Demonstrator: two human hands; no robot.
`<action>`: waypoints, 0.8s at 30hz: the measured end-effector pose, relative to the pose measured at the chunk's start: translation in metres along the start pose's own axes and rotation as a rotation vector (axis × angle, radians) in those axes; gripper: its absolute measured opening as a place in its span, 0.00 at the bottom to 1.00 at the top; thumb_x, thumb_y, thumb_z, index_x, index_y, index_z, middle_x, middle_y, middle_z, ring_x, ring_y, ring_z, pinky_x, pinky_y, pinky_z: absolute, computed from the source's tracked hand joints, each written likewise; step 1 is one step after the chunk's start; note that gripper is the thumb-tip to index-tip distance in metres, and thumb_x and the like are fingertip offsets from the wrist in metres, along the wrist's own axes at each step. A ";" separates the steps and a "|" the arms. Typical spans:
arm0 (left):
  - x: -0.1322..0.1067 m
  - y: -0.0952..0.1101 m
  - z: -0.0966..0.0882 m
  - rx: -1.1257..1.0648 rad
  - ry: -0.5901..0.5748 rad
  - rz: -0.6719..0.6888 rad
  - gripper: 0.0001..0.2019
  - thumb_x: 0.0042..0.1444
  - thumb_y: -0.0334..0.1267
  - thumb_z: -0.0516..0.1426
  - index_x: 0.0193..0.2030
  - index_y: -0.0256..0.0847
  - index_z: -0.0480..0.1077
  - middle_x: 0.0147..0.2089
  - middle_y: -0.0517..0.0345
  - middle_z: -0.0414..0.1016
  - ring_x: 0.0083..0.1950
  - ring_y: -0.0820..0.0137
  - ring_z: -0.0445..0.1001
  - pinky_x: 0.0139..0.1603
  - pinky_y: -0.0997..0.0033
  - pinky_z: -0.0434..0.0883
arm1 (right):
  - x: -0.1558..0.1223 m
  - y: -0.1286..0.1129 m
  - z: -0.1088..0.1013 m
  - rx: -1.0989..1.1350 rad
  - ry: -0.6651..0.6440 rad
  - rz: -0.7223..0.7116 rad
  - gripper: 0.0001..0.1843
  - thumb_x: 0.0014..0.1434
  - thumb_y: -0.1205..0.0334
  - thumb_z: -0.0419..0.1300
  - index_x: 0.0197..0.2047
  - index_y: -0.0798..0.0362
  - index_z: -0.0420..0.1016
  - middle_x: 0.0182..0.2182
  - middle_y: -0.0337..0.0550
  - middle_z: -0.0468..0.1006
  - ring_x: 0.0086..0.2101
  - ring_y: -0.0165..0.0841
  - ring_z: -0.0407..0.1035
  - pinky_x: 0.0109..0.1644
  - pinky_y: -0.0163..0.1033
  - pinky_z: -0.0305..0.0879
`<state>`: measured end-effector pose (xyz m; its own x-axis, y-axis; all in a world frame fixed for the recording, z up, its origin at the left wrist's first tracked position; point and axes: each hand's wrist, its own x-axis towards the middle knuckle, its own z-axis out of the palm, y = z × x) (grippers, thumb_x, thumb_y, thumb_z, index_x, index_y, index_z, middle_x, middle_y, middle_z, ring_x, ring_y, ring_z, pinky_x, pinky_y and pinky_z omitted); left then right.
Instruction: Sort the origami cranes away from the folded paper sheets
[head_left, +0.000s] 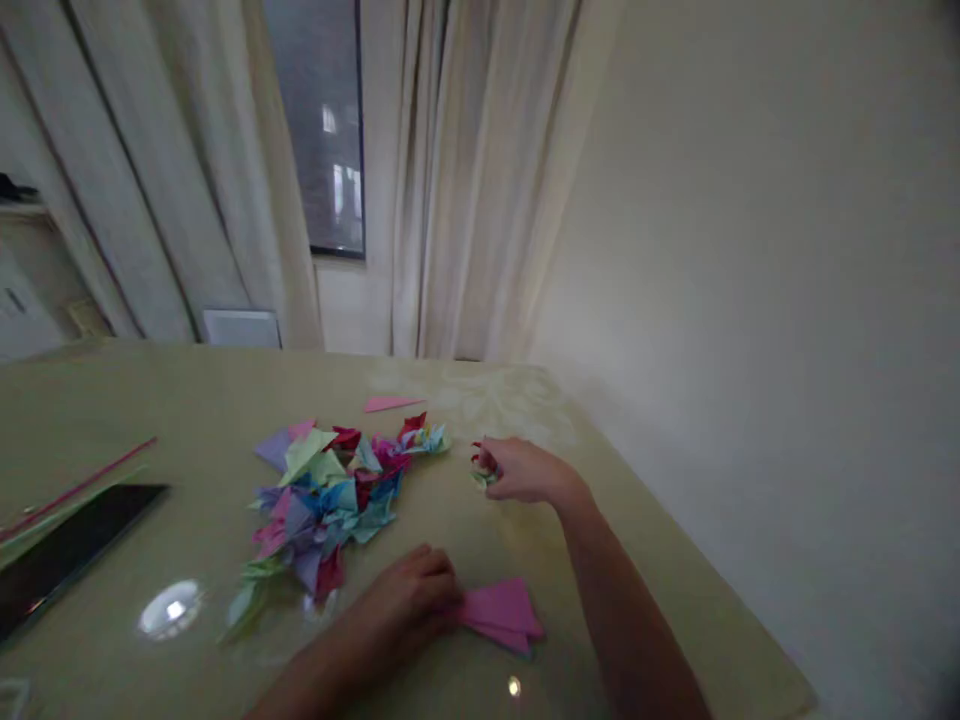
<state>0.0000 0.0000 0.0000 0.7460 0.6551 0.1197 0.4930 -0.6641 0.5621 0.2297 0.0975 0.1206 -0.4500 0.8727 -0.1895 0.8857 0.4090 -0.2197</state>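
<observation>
On the worktop (187, 400), left hand (409, 592) curls onto the pink folded paper (504, 612) and right hand (525, 470) pinches a small folded piece (482, 477), both probably light, flimsy and best gripped by their edges.

Paper pile (330, 495) sits in the middle of the table (187, 390): lone piece (390, 403) behind it, small piece (484, 478) to its right, flat sheet (504, 612) before it, slab (67, 545) at the left edge.

Pale curtains (465, 180) hang on both sides of a dark window (319, 120) behind the yellowish tabletop (187, 390). A plain cream wall (765, 250) fills the right side. Light glints off the tabletop's surface.
</observation>
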 end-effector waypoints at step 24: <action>-0.016 -0.041 -0.025 0.645 0.630 -0.229 0.08 0.70 0.31 0.56 0.46 0.44 0.77 0.46 0.53 0.78 0.47 0.58 0.73 0.47 0.59 0.66 | -0.009 -0.049 0.018 0.025 0.168 -0.262 0.16 0.67 0.56 0.68 0.55 0.52 0.78 0.47 0.48 0.85 0.44 0.39 0.79 0.43 0.37 0.65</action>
<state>-0.0433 0.0259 -0.0046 0.3118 0.7443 0.5906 0.8929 -0.4420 0.0857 0.1884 0.0649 0.1153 -0.6358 0.7710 0.0375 0.7378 0.6213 -0.2639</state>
